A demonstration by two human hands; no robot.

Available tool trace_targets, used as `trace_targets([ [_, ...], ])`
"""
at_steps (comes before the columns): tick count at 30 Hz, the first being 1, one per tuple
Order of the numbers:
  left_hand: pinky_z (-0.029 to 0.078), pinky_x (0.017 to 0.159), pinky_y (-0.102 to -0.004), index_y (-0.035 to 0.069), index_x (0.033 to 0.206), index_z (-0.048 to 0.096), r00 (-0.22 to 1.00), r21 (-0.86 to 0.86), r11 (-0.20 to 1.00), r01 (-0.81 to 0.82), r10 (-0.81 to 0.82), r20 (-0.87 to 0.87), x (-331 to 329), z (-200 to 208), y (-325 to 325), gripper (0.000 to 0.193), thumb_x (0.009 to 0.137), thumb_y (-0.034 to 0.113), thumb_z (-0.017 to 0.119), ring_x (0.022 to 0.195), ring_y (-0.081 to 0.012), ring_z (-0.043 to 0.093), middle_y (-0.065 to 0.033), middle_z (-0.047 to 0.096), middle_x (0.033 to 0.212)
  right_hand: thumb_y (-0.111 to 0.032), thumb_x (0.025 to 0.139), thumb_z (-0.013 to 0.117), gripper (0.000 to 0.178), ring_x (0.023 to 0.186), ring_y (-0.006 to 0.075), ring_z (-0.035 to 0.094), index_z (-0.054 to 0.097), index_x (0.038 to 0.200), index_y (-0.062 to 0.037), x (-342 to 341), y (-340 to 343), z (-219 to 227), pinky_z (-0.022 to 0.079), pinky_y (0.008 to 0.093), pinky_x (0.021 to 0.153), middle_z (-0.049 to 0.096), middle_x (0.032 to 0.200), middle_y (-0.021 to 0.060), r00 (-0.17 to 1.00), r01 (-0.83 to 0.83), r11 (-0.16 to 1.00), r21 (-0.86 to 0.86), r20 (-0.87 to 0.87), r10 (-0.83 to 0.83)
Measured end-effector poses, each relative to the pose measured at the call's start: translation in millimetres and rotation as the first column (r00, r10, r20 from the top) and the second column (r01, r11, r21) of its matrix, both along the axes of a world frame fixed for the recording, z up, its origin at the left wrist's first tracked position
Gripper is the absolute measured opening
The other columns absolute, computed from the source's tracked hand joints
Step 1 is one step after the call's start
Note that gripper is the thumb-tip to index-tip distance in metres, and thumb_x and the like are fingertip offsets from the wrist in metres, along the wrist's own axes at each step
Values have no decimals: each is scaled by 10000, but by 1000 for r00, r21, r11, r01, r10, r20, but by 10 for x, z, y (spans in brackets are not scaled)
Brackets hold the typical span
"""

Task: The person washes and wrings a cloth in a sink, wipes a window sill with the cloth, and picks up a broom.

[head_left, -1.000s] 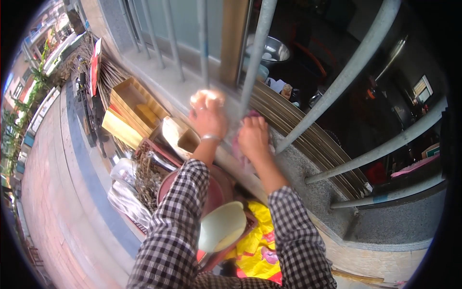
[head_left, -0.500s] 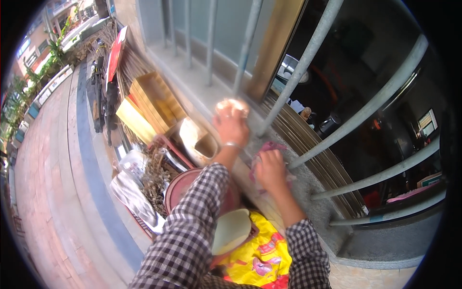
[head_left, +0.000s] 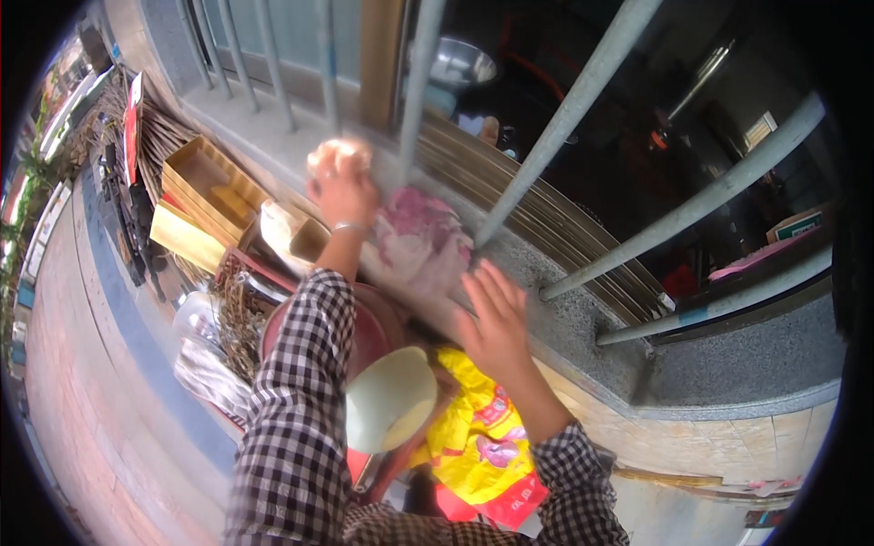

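Note:
My left hand [head_left: 346, 191], with a band at its wrist, is over the grey window sill [head_left: 492, 259] beside the metal bars [head_left: 330, 68]. Its fingers are curled at a bright, pale patch that blur and glare keep me from making out. Between my hands, a crumpled pink and whitish cloth [head_left: 421, 232] lies on the sill and partly over its edge. Close to that cloth's right end is my right hand [head_left: 496, 318], holding nothing, its fingers stretched out and apart.
Below the sill stand a yellow box [head_left: 205, 196], a reddish round lid [head_left: 364, 332], a pale green bowl-like vessel [head_left: 391, 400] and a yellow plastic bag [head_left: 478, 437]. A grey-white cloth [head_left: 214, 378] lies at left. Behind the bars, a metal basin [head_left: 462, 64] shows indoors.
My right hand has let go of the pink cloth and opened. The cloth now lies spread wider on the sill. The view has shifted, and my left hand stays curled.

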State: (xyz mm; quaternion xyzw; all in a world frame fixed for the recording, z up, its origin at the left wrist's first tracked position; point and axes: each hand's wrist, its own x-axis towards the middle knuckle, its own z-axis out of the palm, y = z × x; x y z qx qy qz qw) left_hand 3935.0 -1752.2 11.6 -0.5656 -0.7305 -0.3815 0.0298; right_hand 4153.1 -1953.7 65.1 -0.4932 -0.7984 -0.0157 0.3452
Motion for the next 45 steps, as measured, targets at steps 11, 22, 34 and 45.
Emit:
trace_targets([
  [11, 420, 925, -389, 213, 1101, 650, 992, 95, 987, 130, -129, -10, -663, -256, 390, 300, 812, 292, 645, 1048, -284, 592, -107, 634, 1138, -192, 835, 605, 214, 1061, 306, 521, 610, 959, -17, 1210, -361, -393, 414, 439, 860, 601, 1029, 149, 925, 355, 931, 88, 110, -363],
  [22, 470, 733, -202, 10, 1019, 637, 143, 340, 554, 760, -653, 744, 1411, 934, -2265, 153, 867, 21, 625, 839, -62, 566, 8, 629, 950, -207, 801, 626, 189, 1013, 303, 520, 622, 863, -28, 1239, -408, -418, 413, 442, 856, 597, 930, 134, 919, 385, 921, 58, 64, -389],
  [34, 419, 821, -439, 197, 1096, 637, 553, 192, 533, 824, -830, -69, 2775, 1087, -2711, 289, 814, 258, 614, 945, -294, 594, -62, 664, 989, -270, 827, 551, 204, 1069, 304, 504, 573, 859, -69, 1456, -418, -600, 402, 503, 884, 599, 957, 111, 937, 344, 932, 112, 21, -348],
  [45, 335, 968, -499, 167, 1140, 622, 865, 65, 912, 405, -359, -350, 783, 233, -1047, 373, 782, 271, 614, 1223, -325, 441, -96, 548, 1246, -193, 829, 575, 196, 1111, 312, 515, 615, 942, -38, 1277, -400, -448, 394, 480, 940, 617, 1048, 140, 920, 389, 921, 17, 43, -390],
])
